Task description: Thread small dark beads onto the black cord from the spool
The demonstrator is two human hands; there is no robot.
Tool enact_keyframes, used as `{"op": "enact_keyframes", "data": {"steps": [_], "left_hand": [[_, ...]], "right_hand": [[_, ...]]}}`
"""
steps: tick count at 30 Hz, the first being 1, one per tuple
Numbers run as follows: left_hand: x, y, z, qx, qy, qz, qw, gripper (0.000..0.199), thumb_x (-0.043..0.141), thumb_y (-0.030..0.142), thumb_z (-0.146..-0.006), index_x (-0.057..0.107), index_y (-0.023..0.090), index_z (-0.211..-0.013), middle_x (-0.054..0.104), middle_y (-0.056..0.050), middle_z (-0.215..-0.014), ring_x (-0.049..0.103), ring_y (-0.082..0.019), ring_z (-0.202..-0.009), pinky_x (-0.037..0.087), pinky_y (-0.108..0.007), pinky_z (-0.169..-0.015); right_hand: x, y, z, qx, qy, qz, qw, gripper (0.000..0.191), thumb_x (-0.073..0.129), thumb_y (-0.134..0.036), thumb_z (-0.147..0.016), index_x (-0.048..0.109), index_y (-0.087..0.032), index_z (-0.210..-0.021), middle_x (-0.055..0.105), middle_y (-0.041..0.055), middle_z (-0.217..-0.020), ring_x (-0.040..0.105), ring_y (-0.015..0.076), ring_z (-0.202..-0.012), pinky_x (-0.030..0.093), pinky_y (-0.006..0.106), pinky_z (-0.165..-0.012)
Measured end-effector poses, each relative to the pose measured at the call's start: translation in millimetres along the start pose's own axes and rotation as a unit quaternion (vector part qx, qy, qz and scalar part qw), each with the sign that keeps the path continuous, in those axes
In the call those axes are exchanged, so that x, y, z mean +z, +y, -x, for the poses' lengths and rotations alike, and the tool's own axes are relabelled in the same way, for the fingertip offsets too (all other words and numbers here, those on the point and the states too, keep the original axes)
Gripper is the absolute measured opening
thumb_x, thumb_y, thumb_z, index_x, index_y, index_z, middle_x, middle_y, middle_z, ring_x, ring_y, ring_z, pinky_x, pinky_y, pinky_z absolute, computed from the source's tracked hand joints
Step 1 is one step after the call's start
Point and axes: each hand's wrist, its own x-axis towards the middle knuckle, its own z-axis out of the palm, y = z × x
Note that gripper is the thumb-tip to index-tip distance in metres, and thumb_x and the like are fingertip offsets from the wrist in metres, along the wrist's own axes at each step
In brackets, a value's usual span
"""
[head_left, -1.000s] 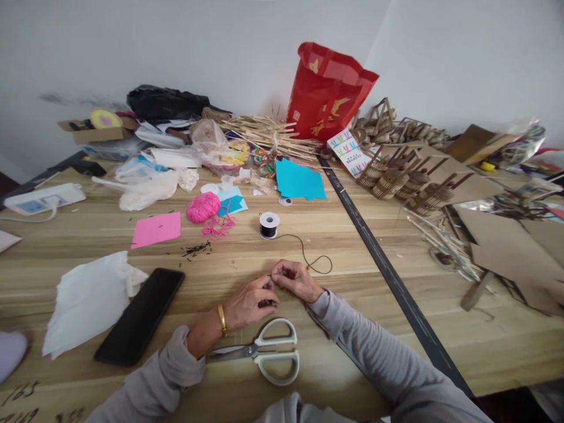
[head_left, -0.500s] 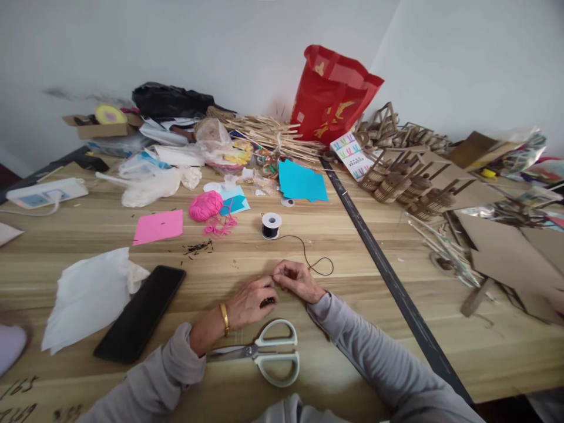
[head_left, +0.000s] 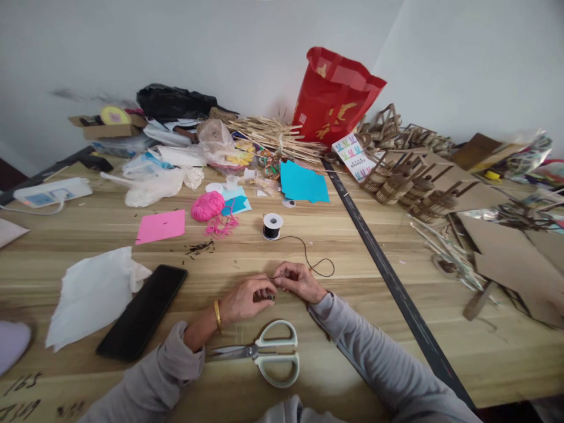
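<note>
My left hand [head_left: 247, 296], with a gold bangle at the wrist, has its fingers curled. Small dark pieces show inside them, too tiny to name. Fingertip to fingertip with it, my right hand [head_left: 300, 282] pinches a thin black cord [head_left: 304, 247]. A short dark length of that cord spans the gap between both hands' fingertips. The cord loops back over the table to a white spool [head_left: 273, 225] wound with black. Scissors [head_left: 258, 351] with pale green handles lie just below my hands, blades to the left. Beyond my left hand is a scatter of short black bits [head_left: 199, 248].
A black phone [head_left: 143, 311] and white paper [head_left: 90, 296] lie left. Pink yarn [head_left: 208, 207], pink paper [head_left: 161, 226] and blue sheets [head_left: 304, 181] sit farther back. Small woven baskets [head_left: 392, 187] and cardboard [head_left: 513, 258] crowd the right. A red bag [head_left: 337, 97] stands behind.
My left hand has drawn slightly left and turned, so a little of the dark cord shows between the fingertips. My right hand stays nearly in place. The view has shifted slightly.
</note>
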Motion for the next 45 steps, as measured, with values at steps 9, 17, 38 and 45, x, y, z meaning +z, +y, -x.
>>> {"op": "enact_keyframes", "data": {"steps": [9,17,38,45], "left_hand": [[-6.1,-3,1,0.052,-0.015,-0.069,0.996,0.012,0.065,0.013,-0.068,0.064,0.017,-0.08,0.063,-0.002,-0.075,0.057,-0.016,-0.074,0.044,-0.028,-0.074],[-0.3,-6,2,0.055,-0.005,-0.077,0.996,0.012,0.062,0.012,-0.07,0.064,0.017,-0.081,0.064,-0.002,-0.074,0.058,-0.016,-0.075,0.043,-0.029,-0.076],[1.3,-13,0,0.002,0.041,-0.051,0.998,0.009,0.058,0.018,-0.077,0.066,0.016,-0.073,0.064,-0.001,-0.07,0.057,-0.014,-0.07,0.043,-0.024,-0.068],[2.8,-16,-2,-0.003,0.04,-0.052,0.998,0.008,0.059,0.018,-0.076,0.067,0.017,-0.074,0.064,-0.001,-0.069,0.056,-0.013,-0.066,0.043,-0.023,-0.064]], "right_hand": [[-1,2,-1,0.014,-0.001,-0.004,1.0,0.029,0.067,-0.04,-0.073,0.058,-0.012,-0.075,0.052,-0.0029,-0.054,0.045,0.0059,-0.045,0.037,0.018,-0.046],[-1,0,-1,0.012,-0.002,-0.003,1.0,0.032,0.064,-0.044,-0.075,0.056,-0.013,-0.075,0.052,-0.003,-0.054,0.046,0.0064,-0.046,0.04,0.018,-0.045],[-2,2,-1,0.022,-0.023,-0.024,0.999,0.032,0.063,-0.045,-0.076,0.054,-0.014,-0.077,0.057,0.0,-0.062,0.053,0.0084,-0.053,0.043,0.018,-0.048],[-2,2,0,0.028,-0.024,-0.03,0.999,0.032,0.064,-0.044,-0.075,0.054,-0.013,-0.077,0.057,-0.0003,-0.061,0.052,0.0081,-0.052,0.043,0.018,-0.049]]}}
